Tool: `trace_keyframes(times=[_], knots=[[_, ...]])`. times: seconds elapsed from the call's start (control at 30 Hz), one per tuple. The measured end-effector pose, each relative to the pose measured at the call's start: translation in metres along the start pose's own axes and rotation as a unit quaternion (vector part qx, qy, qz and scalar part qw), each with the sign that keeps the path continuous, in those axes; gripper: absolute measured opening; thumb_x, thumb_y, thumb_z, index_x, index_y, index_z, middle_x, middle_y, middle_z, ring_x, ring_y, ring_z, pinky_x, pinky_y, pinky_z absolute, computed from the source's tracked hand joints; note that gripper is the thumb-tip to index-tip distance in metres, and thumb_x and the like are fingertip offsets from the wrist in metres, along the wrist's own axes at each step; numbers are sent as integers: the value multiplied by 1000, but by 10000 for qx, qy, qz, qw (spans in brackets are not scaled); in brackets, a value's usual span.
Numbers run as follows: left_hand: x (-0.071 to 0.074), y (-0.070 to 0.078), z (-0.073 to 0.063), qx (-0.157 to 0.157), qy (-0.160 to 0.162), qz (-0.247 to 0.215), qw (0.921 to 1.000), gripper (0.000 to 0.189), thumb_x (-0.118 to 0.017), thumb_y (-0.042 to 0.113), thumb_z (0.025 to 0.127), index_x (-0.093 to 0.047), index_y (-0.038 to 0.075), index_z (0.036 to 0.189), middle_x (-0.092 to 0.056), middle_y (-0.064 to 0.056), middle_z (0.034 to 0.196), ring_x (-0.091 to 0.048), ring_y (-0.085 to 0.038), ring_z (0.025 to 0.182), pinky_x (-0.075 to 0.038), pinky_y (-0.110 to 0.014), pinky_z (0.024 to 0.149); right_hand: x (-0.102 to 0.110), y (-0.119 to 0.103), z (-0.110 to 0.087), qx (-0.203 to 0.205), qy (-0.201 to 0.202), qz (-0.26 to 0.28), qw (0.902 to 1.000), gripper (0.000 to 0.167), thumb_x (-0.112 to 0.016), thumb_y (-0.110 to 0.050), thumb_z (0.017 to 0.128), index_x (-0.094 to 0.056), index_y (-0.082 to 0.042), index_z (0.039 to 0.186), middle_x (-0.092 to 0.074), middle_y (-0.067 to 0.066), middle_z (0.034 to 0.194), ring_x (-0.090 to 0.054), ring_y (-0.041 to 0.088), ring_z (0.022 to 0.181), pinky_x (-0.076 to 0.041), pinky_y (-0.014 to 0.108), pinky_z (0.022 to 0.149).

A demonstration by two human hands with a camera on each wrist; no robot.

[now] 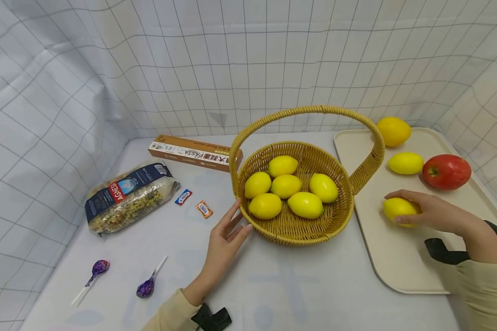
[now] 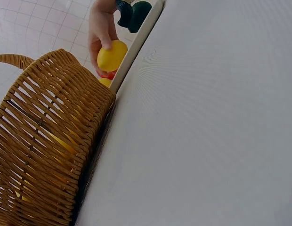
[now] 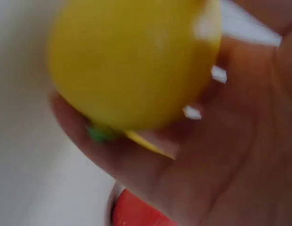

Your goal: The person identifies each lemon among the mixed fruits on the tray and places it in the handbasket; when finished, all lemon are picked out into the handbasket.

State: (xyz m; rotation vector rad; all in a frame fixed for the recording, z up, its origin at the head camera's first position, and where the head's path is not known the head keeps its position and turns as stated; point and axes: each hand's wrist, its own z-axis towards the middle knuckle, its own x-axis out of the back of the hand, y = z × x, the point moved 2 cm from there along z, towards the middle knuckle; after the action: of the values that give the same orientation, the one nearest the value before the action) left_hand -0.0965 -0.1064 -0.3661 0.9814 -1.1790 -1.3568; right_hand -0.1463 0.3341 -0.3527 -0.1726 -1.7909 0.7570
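A yellow wicker basket (image 1: 290, 236) with a tall handle stands mid-table and holds several lemons (image 1: 306, 205). At the basket's left front rim, my left hand (image 1: 225, 246) touches the wicker with its fingers fairly straight. My right hand (image 1: 443, 214) grips a lemon (image 1: 401, 210) between thumb and fingers, over the beige tray (image 1: 401, 276). Close up in the right wrist view, that lemon (image 3: 132, 61) shows a small green tip against a finger. Beyond it on the tray lie another lemon (image 1: 406, 163), a larger orange-yellow lemon (image 1: 393, 131) and a red apple (image 1: 446, 172).
Left of the basket lie a pasta box (image 1: 194, 152), a bag of pasta (image 1: 130, 195), a blue-red candy (image 1: 183, 197) and an orange candy (image 1: 205, 209). Nearer the front are two purple-wrapped lollipops, a left lollipop (image 1: 100, 267) and a right lollipop (image 1: 146, 288). Gridded white cloth (image 1: 298, 69) hangs behind.
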Motion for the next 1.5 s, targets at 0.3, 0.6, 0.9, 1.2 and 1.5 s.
trace_keyframes(times=[0.3, 0.6, 0.9, 1.2, 1.5], knots=[[0, 1, 1, -93, -28, 34, 9999, 60, -60, -4, 89, -33, -3, 143, -31, -18, 146, -40, -36, 124, -37, -53, 95, -4, -67, -2, 2792, -1049, 2128, 9305, 58, -58, 13, 84, -39, 3, 138, -46, 18, 133, -47, 18, 108, -41, 21, 87], [1, 0, 0, -44, -10, -21, 10000, 60, -60, -3, 90, -33, -2, 143, -30, -16, 147, -40, -34, 125, -37, -50, 96, -42, -137, 56, 1818, -1239, 2954, 9297, 46, -58, -19, 94, -45, -15, 138, -45, 10, 134, -40, 26, 118, -39, 31, 93], [0, -2, 0, 2, -2, -64, 10000, 60, -60, -2, 90, -34, 0, 144, -31, -14, 147, -40, -33, 125, -37, -50, 97, -71, -157, 85, 1288, -1701, 1755, 9611, 54, -66, -34, 88, -46, -20, 136, -46, -3, 133, -41, 19, 116, -33, 43, 98], [0, 0, 0, -53, 4, -22, 10000, 60, -60, -3, 90, -33, -1, 143, -31, -15, 147, -40, -33, 125, -37, -50, 96, -61, -147, 83, 1286, -1227, 536, 9826, 54, -66, -35, 88, -52, -9, 133, -52, 7, 128, -47, 24, 113, -38, 46, 94], [-1, -1, -1, 13, 6, -49, 10000, 60, -60, -3, 90, -33, 0, 144, -31, -14, 147, -40, -32, 125, -37, -49, 97, -54, -141, 81, 1339, -510, 537, 9882, 37, -65, -13, 89, -60, -5, 125, -58, 8, 123, -50, 26, 114, -43, 44, 93]])
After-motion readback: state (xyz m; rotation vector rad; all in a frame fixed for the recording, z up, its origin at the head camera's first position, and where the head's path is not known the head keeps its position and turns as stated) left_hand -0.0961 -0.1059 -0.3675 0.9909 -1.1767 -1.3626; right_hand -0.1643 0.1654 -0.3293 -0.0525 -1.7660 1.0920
